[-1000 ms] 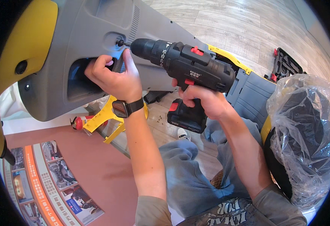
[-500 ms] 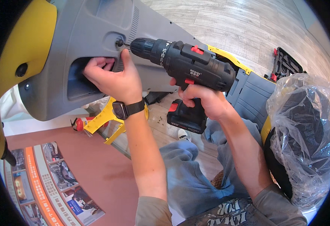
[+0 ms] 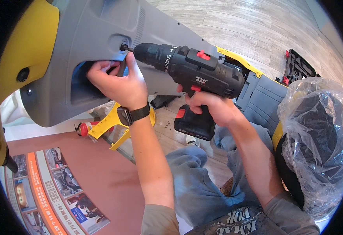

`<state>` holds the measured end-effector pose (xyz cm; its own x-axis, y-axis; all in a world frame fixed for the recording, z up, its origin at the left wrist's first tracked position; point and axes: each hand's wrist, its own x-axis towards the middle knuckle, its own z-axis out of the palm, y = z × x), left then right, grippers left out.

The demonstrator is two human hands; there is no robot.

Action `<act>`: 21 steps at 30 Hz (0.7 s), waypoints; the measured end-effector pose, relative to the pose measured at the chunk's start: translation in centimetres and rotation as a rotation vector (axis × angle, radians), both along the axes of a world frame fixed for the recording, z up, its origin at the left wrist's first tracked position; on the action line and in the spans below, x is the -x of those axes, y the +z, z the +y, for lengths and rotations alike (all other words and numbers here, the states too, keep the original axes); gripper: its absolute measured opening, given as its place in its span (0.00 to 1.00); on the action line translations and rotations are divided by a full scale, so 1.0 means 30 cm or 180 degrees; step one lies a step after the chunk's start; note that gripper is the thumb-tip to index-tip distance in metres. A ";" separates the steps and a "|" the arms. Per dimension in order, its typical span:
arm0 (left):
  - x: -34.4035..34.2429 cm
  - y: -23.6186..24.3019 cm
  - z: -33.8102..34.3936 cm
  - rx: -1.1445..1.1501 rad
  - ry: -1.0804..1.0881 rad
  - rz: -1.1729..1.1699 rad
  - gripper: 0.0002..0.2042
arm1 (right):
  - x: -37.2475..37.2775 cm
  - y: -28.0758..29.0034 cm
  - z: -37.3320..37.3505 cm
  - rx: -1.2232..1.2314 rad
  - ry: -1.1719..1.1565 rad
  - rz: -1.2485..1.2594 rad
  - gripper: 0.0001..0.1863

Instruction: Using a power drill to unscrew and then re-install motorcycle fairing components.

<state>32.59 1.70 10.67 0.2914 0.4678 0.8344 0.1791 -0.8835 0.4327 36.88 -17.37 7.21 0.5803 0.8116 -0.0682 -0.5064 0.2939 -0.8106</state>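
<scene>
My right hand [image 3: 214, 107] is wrapped round the handle of a black cordless drill [image 3: 206, 72] with red switches. Its chuck faces left, and the short bit [image 3: 130, 49] meets a dark round fastener [image 3: 123, 47] in a recess of the grey plastic panel [image 3: 112, 23]. Just below that recess, my left hand [image 3: 118, 84] grips the rim of the panel's open pocket, with fingers curled inside and the thumb outside, close to the bit. Part of those fingers is hidden in the pocket. A dark watch [image 3: 130, 115] sits on my left wrist.
A yellow body part [image 3: 32, 43] borders the panel on the left. Below it stand a yellow bracket [image 3: 104, 121] and a red fire extinguisher [image 3: 84, 129]. On the right are a plastic-wrapped black seat [image 3: 316, 137] and an open black tool case [image 3: 298, 66] on the floor.
The drill's front end has dipped slightly and shifted a little left, its body tilting with it. My left hand keeps its hold on the pocket's rim.
</scene>
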 end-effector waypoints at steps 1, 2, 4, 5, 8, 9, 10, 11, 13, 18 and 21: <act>0.003 -0.002 0.002 0.0039 -0.0006 -0.0034 0.24 | 0.003 0.007 0.001 -0.0021 -0.0018 -0.0005 0.18; 0.006 -0.002 0.003 0.0034 -0.0005 -0.0029 0.24 | 0.005 0.010 0.001 -0.0042 -0.0037 -0.0009 0.19; 0.007 -0.003 0.001 0.0189 -0.0116 -0.0070 0.24 | 0.000 -0.007 0.005 -0.0049 -0.0054 0.0024 0.19; 0.008 -0.004 -0.001 0.0190 -0.0118 -0.0067 0.24 | -0.001 -0.014 0.006 -0.0054 -0.0069 0.0055 0.19; 0.006 0.002 -0.003 0.0212 -0.0148 -0.0082 0.24 | 0.002 -0.004 0.007 -0.0086 -0.0086 0.0092 0.20; 0.005 0.006 -0.005 0.0190 -0.0105 -0.0046 0.24 | 0.001 -0.006 0.005 -0.0088 -0.0089 0.0098 0.20; 0.005 0.008 -0.007 0.0168 -0.0062 -0.0011 0.24 | -0.001 -0.008 0.003 -0.0075 -0.0053 0.0080 0.20; 0.004 0.010 -0.011 0.0167 -0.0064 -0.0005 0.24 | -0.002 -0.012 0.000 -0.0062 -0.0018 0.0062 0.20; 0.000 0.014 -0.014 0.0089 -0.0034 0.0068 0.23 | -0.004 -0.019 -0.003 -0.0045 0.0010 0.0072 0.18; 0.000 0.007 0.003 0.0132 -0.0256 -0.0075 0.22 | -0.002 -0.005 0.004 -0.0029 -0.0011 0.0098 0.20; -0.004 0.005 -0.004 0.0068 -0.0227 -0.0119 0.22 | -0.002 -0.005 0.003 0.0035 -0.0048 0.0048 0.20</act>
